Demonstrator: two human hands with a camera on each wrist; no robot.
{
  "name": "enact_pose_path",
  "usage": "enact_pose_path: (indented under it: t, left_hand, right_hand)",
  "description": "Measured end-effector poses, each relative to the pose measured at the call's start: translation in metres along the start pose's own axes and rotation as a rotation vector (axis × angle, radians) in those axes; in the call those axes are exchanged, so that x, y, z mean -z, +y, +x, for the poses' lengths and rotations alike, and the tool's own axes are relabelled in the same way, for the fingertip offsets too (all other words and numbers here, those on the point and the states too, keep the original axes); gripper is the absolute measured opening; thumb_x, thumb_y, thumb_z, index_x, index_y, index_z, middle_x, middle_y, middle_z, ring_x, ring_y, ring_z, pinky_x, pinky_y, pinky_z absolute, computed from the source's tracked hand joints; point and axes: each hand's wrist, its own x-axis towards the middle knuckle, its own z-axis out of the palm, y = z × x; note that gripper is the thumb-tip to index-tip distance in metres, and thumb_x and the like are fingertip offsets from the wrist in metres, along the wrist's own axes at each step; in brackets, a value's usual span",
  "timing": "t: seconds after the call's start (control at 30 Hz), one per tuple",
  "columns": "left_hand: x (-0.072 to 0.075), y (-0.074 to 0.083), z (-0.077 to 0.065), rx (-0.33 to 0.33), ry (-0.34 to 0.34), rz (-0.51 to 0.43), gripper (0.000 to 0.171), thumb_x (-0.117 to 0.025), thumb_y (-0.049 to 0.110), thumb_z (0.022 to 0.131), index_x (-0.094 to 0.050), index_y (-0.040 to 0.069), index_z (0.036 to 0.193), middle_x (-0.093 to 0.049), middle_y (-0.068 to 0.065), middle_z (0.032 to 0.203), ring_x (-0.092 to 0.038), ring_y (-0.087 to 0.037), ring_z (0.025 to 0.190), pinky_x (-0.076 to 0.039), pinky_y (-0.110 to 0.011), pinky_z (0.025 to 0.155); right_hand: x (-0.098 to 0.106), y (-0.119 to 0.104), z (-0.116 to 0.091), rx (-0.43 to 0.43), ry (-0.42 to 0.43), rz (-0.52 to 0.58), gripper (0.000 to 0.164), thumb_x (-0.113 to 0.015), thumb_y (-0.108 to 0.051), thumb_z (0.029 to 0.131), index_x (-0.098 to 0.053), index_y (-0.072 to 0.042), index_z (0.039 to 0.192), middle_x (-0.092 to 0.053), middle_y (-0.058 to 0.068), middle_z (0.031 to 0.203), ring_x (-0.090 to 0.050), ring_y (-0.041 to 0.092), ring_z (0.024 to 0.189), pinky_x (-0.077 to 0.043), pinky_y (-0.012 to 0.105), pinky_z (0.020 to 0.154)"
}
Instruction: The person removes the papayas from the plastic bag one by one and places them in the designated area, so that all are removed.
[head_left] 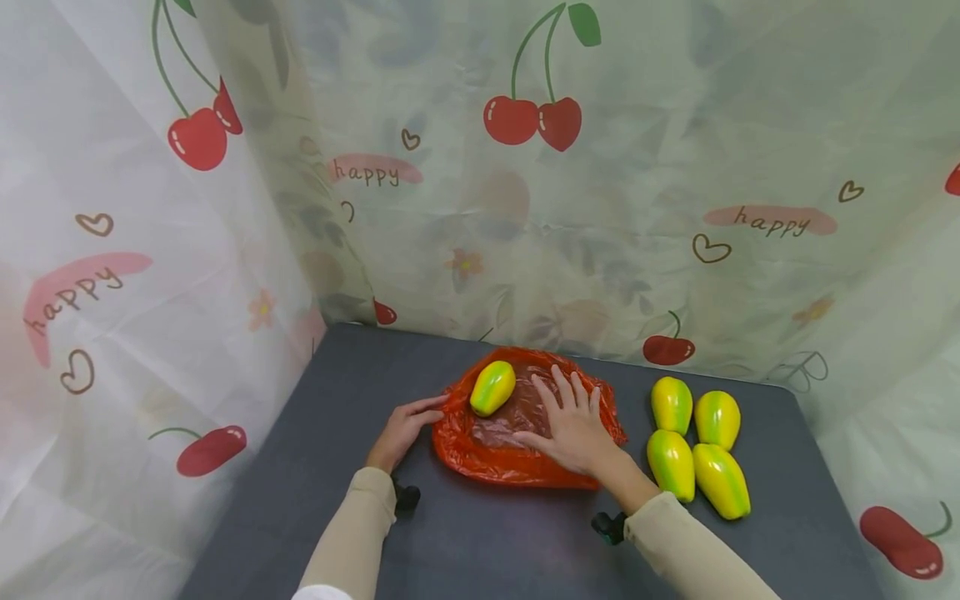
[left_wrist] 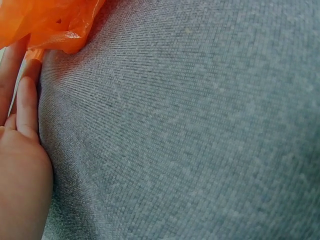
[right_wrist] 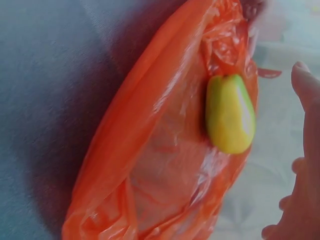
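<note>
A red plastic bag (head_left: 517, 477) lies spread open on the table, its rim folded outward. One yellow-green mango-like fruit (head_left: 492, 388) sits inside it at the left, and the same fruit (right_wrist: 230, 114) shows in the right wrist view. My left hand (head_left: 403, 433) touches the bag's left edge; in the left wrist view its fingers (left_wrist: 28, 105) reach under the orange-red plastic, and whether they pinch it is hidden. Over the bag's right part, my right hand (head_left: 573, 427) is spread with fingers apart and holds nothing.
Several more yellow-green fruits (head_left: 717, 421) lie grouped on the dark grey table (head_left: 495, 550), right of the bag and close to my right forearm. A cherry-printed curtain (head_left: 637, 167) hangs behind the table and along both sides.
</note>
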Motion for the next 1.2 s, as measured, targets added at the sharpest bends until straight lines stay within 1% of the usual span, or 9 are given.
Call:
enact_pose_path:
  t: [0.2,0.33,0.43,0.63,0.8,0.93,1.1,1.2]
  left_hand:
    - [-0.001,-0.001,0.001,0.019,0.001,0.008,0.035,-0.070,0.036,0.094,-0.072,0.032,0.128,-0.059,-0.001,0.150,-0.044,-0.028,0.148,-0.029,-0.056,0.125]
    - [-0.001,-0.002,0.001,0.016,0.001,0.010,0.036,-0.070,0.036,0.094,-0.072,0.032,0.129,-0.058,-0.002,0.150,-0.045,-0.028,0.148,-0.029,-0.056,0.125]
    - [-0.001,-0.003,0.002,0.010,0.004,0.006,0.037,-0.071,0.036,0.093,-0.072,0.031,0.130,-0.058,-0.002,0.151,-0.045,-0.028,0.148,-0.029,-0.056,0.125]
    - [0.000,-0.002,0.001,0.013,-0.002,-0.003,0.038,-0.071,0.037,0.093,-0.071,0.032,0.131,-0.057,-0.002,0.152,-0.044,-0.028,0.149,-0.027,-0.056,0.126]
    - [-0.002,-0.002,0.001,0.014,-0.003,0.012,0.037,-0.070,0.037,0.094,-0.072,0.032,0.130,-0.058,-0.003,0.151,-0.045,-0.029,0.147,-0.029,-0.057,0.125]
    - [-0.001,-0.002,0.001,0.020,0.007,0.014,0.036,-0.071,0.036,0.093,-0.072,0.033,0.129,-0.059,-0.002,0.150,-0.046,-0.028,0.147,-0.029,-0.056,0.125]
    - [-0.001,-0.003,0.002,0.029,0.010,0.014,0.036,-0.070,0.037,0.093,-0.072,0.035,0.129,-0.058,0.000,0.151,-0.044,-0.027,0.149,-0.028,-0.056,0.126]
    - [-0.002,-0.002,0.003,0.029,0.011,0.013,0.036,-0.070,0.037,0.093,-0.071,0.036,0.129,-0.058,0.000,0.151,-0.043,-0.027,0.149,-0.027,-0.056,0.126]
  right_hand:
    - [0.001,-0.013,0.009,0.017,-0.040,0.007,0.103,-0.062,-0.073,0.086,-0.018,-0.025,0.165,-0.006,0.015,0.173,-0.009,0.049,0.157,-0.008,0.079,0.119]
    - [-0.001,-0.016,0.018,0.032,-0.047,0.003,0.101,-0.061,-0.072,0.087,-0.015,-0.026,0.165,-0.006,0.014,0.173,-0.009,0.048,0.158,-0.009,0.078,0.120]
    - [-0.004,-0.019,0.025,0.045,-0.045,0.000,0.102,-0.059,-0.075,0.087,-0.015,-0.026,0.165,-0.005,0.013,0.173,-0.010,0.047,0.158,-0.011,0.077,0.120]
    - [-0.009,-0.025,0.039,0.057,-0.077,-0.028,0.103,-0.055,-0.078,0.087,-0.015,-0.025,0.165,-0.005,0.012,0.173,-0.011,0.045,0.158,-0.012,0.073,0.123]
    - [-0.015,-0.028,0.048,0.061,-0.095,-0.032,0.104,-0.059,-0.076,0.086,-0.016,-0.023,0.165,-0.010,0.013,0.173,-0.014,0.042,0.158,-0.017,0.068,0.125]
    - [-0.020,-0.030,0.056,0.061,-0.084,-0.009,0.106,-0.063,-0.075,0.084,-0.019,-0.023,0.164,-0.013,0.013,0.172,-0.020,0.042,0.156,-0.023,0.066,0.124]
    - [-0.026,-0.029,0.065,0.051,-0.080,0.005,0.106,-0.068,-0.073,0.082,-0.020,-0.025,0.164,-0.015,0.012,0.171,-0.023,0.041,0.155,-0.028,0.065,0.122]
    - [-0.028,-0.025,0.069,0.054,-0.078,0.012,0.106,-0.071,-0.070,0.082,-0.020,-0.024,0.164,-0.016,0.013,0.171,-0.024,0.041,0.154,-0.030,0.065,0.121]
